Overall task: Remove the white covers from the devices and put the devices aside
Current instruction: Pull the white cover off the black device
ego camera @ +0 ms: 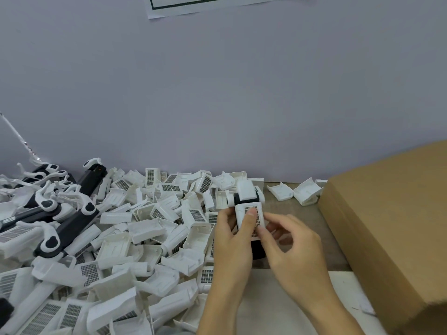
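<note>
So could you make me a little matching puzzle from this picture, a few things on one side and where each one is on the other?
Things:
1. cardboard box
2. pile of white covers
3. device with its cover on
4. paper sheet

Places:
A. on the wall, at the top
B. held in both hands
C. at the right edge of the table
D. heaped on the left of the table

Pairs: 1-C, 2-D, 3-B, 4-A

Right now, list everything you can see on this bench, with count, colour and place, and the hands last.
loose white plastic covers: a large pile, too many to count, white with grey grilles, left and centre
black devices with white clips: several, far left
brown cardboard box: one, right
white paper sheet: one, on the wall
held black device with white cover: one, centre
left hand: grips the device
right hand: pinches its cover
</note>
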A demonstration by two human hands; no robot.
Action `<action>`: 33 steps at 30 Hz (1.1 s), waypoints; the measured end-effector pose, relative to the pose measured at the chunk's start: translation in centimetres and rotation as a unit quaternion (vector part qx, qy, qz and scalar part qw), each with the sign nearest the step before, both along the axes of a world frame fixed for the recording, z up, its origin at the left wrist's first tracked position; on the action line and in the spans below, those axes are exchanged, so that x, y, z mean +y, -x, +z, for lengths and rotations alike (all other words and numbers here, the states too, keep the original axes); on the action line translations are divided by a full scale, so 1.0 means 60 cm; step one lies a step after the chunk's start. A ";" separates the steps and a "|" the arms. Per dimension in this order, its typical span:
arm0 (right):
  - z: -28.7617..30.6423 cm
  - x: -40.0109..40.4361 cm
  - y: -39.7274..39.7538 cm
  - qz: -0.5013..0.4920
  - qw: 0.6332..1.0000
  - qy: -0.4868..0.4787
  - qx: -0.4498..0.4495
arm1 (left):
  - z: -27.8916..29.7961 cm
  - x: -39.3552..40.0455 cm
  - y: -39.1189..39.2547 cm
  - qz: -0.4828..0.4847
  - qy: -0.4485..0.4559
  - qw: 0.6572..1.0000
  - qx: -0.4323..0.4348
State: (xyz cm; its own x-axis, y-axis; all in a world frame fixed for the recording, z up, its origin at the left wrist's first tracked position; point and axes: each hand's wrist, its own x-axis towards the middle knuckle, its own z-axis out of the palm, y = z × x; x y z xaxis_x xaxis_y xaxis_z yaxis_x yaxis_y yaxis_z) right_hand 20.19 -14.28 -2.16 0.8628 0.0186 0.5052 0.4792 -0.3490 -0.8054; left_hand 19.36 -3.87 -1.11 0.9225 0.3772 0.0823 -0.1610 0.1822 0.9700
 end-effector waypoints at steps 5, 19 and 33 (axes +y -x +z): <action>0.011 -0.005 0.002 0.075 0.973 -0.144 0.166 | 0.002 -0.004 0.002 -0.050 -0.008 0.999 0.005; 0.022 -0.005 0.005 0.097 0.924 -0.293 0.227 | -0.003 -0.007 0.000 -0.066 -0.143 0.987 -0.033; 0.008 -0.002 -0.004 0.058 0.944 -0.239 0.219 | -0.005 -0.009 -0.002 -0.092 -0.054 0.994 0.027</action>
